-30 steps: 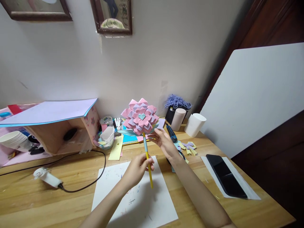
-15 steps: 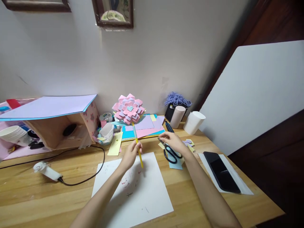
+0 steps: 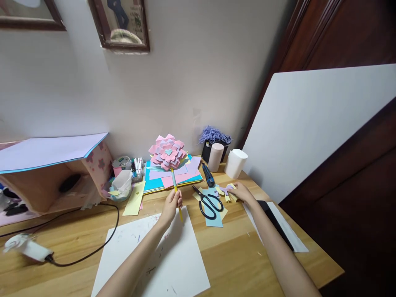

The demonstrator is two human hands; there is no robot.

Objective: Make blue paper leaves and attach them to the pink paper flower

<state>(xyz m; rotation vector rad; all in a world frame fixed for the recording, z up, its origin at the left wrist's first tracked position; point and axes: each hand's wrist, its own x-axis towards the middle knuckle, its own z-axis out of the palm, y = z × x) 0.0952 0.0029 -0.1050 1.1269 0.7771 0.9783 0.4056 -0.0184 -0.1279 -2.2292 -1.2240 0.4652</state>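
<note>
My left hand [image 3: 172,204] is closed round the yellow stem of a pink and lilac paper flower [image 3: 168,152], held upright above a white sheet [image 3: 154,255]. At the right, my right hand [image 3: 242,192] reaches to a small pile of yellow and lilac paper scraps [image 3: 227,191]; its fingertips touch the pile's right edge, and whether they pinch a scrap is unclear. Black-handled scissors [image 3: 210,205] lie left of that hand on blue paper [image 3: 214,220].
Behind are a blue cutter [image 3: 208,175], stacked coloured paper [image 3: 148,185], a pink cylinder [image 3: 215,157], a white roll [image 3: 236,164] and purple yarn [image 3: 214,135]. A glue gun [image 3: 31,247] with a cable lies left; a black phone [image 3: 278,227] lies right.
My right hand has left the scissors and moved right to the paper scraps. The scissors now lie on the table. The view has turned right; my left hand still holds the flower.
</note>
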